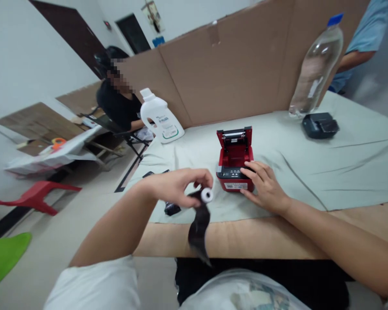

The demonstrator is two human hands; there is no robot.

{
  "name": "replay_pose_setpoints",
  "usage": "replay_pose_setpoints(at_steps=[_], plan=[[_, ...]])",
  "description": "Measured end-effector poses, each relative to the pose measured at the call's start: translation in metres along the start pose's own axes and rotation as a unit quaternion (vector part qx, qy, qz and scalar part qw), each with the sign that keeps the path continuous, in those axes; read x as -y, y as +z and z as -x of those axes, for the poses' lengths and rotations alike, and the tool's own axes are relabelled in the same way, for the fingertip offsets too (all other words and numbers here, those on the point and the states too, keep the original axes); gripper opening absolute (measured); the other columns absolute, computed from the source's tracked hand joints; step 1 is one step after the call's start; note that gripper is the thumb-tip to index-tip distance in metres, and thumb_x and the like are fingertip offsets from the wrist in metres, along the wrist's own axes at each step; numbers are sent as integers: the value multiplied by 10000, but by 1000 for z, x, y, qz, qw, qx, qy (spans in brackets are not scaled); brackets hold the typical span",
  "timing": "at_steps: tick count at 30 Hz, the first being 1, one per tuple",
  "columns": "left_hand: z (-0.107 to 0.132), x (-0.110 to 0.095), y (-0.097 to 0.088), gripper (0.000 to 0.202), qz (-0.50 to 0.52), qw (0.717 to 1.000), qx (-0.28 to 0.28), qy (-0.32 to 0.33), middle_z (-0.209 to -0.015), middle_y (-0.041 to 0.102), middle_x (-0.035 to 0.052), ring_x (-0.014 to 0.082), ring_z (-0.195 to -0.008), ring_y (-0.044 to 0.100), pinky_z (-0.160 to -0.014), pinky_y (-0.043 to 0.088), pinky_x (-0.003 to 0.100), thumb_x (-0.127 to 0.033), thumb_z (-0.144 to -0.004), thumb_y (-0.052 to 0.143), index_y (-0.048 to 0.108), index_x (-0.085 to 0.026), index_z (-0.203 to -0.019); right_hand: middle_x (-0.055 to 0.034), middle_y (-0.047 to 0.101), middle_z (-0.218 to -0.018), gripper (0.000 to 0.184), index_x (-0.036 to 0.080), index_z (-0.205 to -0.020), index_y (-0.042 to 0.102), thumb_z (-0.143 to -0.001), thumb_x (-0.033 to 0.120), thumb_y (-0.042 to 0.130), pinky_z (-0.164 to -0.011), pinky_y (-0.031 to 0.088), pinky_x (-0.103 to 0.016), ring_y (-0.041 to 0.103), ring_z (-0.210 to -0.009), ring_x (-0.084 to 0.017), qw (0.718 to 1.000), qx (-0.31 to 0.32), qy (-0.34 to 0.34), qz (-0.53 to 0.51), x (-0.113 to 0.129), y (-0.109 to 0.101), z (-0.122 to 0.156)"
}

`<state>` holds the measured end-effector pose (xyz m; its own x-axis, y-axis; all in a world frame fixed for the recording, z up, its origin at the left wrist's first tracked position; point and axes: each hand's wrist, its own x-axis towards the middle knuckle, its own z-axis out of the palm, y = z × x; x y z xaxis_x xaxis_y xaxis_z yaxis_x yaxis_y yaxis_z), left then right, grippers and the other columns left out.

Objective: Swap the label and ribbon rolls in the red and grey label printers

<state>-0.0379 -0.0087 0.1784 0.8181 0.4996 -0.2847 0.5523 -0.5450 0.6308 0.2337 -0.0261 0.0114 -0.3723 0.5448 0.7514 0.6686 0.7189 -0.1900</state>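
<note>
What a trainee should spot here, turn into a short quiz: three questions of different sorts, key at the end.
1. Fill in the blank: The ____ hand holds the small white-ended roll with a dark strip hanging from it.
2. Multiple choice: What do the fingers of the other hand touch?
a) the clear plastic bottle
b) the red-and-black box-shaped device
c) the white plastic jug
3. True or false: That device is fully closed.

Key:
1. Left; the left hand has the roll.
2. b
3. False; its red-and-black lid stands raised.
</note>
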Motion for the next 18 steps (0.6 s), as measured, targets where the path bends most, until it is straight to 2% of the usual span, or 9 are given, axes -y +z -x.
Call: replay_pose_setpoints(at_steps=[4,6,8,10,13,18], plan=[[-78,26,-11,313,-12,993,-111,36,-1050,668,57,187,-954,619,-840,501,335,-293,-752,641,594,-194,-1046,-169,470,-1397,714,226,-1471,285,-856,374,615,-1029,406,-592,421,-1315,-354,1000,-21,1,-8,-2,-2,1],[-112,40,-14,332,-50,991,-124,6,-1046,674,55,192,-946,626,-822,501,331,-265,-733,642,599,-189,-1053,-166,474,-1397,722,227,-1470,288,-846,367,624,-1030,407,-587,418,-1317,-352,1000,-30,-2,-5,-3,-3,1],[-135,47,-13,342,-92,989,-108,-39,-1035,686,58,200,-931,635,-802,500,322,-250,-728,634,604,-178,-1060,-156,495,-1385,667,232,-1433,357,-841,366,634,-1027,413,-572,423,-1309,-345,1000,-29,-8,2,-4,-3,1],[-149,49,-9,341,-131,985,-93,-69,-1049,693,69,212,-936,637,-801,497,318,-270,-749,619,609,-167,-1074,-136,527,-1363,560,243,-1363,455,-846,359,637,-1025,416,-553,435,-1298,-334,1000,-24,-17,10,-4,-3,1],[-160,49,-2,345,-168,979,-93,-74,-1076,694,74,215,-946,638,-801,491,307,-285,-769,621,613,-163,-1092,-106,585,-1311,410,248,-1262,553,-861,304,617,-1009,425,-528,467,-1268,-317,999,-14,-23,19,-3,-3,0],[-168,53,8,319,-206,969,-101,-92,-1037,708,58,217,-925,646,-797,488,305,-231,-757,658,632,-173,-1070,-92,647,-1230,358,215,-1224,593,-871,273,600,-980,442,-511,507,-1217,-314,999,-15,-26,26,-2,-4,-2]])
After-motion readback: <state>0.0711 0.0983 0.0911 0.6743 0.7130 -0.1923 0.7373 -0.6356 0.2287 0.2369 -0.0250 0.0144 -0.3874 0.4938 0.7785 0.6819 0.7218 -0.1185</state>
